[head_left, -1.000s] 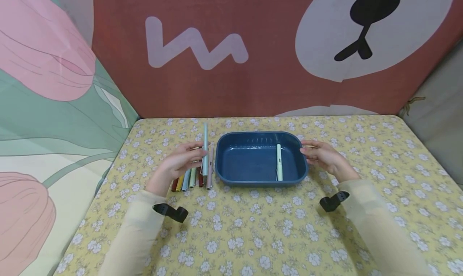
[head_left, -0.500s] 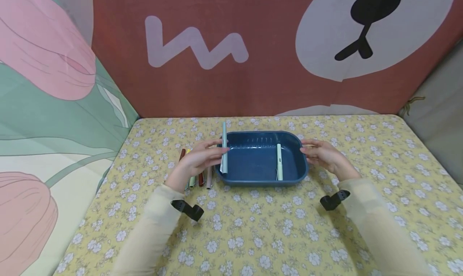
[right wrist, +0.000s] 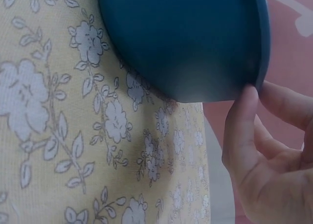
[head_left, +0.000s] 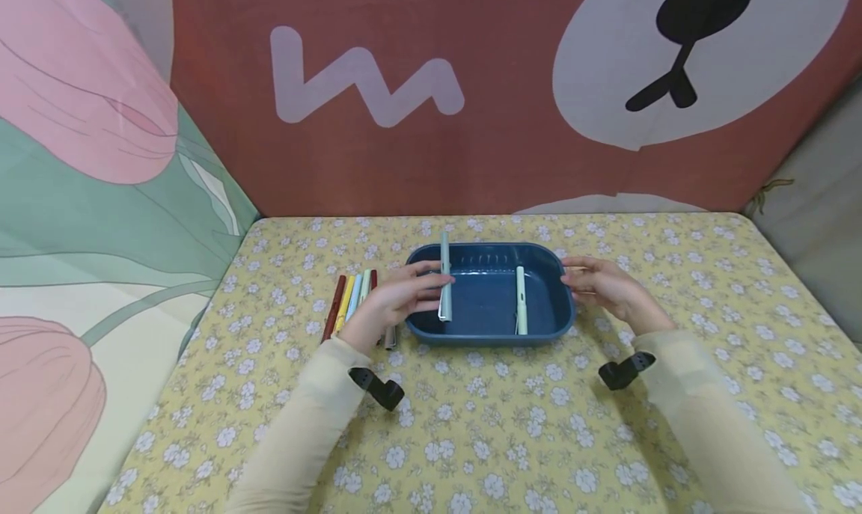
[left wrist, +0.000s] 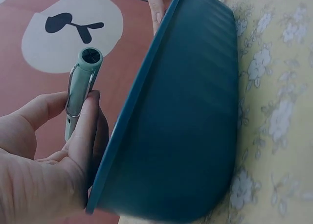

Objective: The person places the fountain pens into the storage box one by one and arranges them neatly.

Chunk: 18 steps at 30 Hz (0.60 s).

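- Head view: the left hand [head_left: 404,297] pinches a slim, pale blue-green, metal-clipped pen [head_left: 447,304] over the left part of a dark blue, rounded rectangular tray [head_left: 481,304], roughly parallel to the pale green, clipped pen [head_left: 521,304] lying inside; lowering it level, clear of the rim, would likely avoid a knock
- Left wrist view: the grip closes thumb against fingers beside the clip; the barrel looks smooth, its end dark with a cross mark, so a firm pinch seems wise
- Right wrist view: the right hand [right wrist: 276,182] pinches the tray's end rim, which should help steady it
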Motion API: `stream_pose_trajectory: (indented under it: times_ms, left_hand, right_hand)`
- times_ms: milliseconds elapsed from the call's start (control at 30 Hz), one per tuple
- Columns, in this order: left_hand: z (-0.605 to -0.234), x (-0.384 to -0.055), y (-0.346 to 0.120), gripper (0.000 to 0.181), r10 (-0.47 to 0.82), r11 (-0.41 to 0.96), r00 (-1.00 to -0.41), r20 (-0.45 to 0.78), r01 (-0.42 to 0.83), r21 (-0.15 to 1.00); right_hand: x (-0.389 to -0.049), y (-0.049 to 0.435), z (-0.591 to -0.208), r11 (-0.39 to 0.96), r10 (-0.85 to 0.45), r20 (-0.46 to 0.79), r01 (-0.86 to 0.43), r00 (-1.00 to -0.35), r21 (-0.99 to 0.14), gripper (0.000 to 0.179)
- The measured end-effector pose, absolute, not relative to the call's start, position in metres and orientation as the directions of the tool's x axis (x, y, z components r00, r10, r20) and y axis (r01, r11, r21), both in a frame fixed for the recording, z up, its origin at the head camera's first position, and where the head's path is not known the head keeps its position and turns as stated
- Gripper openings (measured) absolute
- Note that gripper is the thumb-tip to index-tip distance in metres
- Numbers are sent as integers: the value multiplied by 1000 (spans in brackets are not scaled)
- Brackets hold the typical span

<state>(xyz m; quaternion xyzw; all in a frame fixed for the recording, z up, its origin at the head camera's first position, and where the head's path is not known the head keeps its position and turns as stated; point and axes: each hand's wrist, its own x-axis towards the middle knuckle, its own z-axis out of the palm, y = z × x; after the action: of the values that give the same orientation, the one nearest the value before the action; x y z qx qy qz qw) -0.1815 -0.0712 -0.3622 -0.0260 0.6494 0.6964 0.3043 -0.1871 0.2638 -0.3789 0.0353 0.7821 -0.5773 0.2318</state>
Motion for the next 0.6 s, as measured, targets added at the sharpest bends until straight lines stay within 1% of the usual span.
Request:
stream_pose_trajectory:
  times_ms: [367, 600]
  left_hand:
    - [-369, -185, -47, 62, 410, 22, -813, -414, -445, 895]
    - [-374, -185, -29, 62, 405, 46, -810, -425, -446, 894]
  right_hand:
    - [-189, 262, -379, 371, -197, -378, 288, -904, -883, 59]
    - [-189, 262, -379, 358, -191, -379, 295, -906, -886, 61]
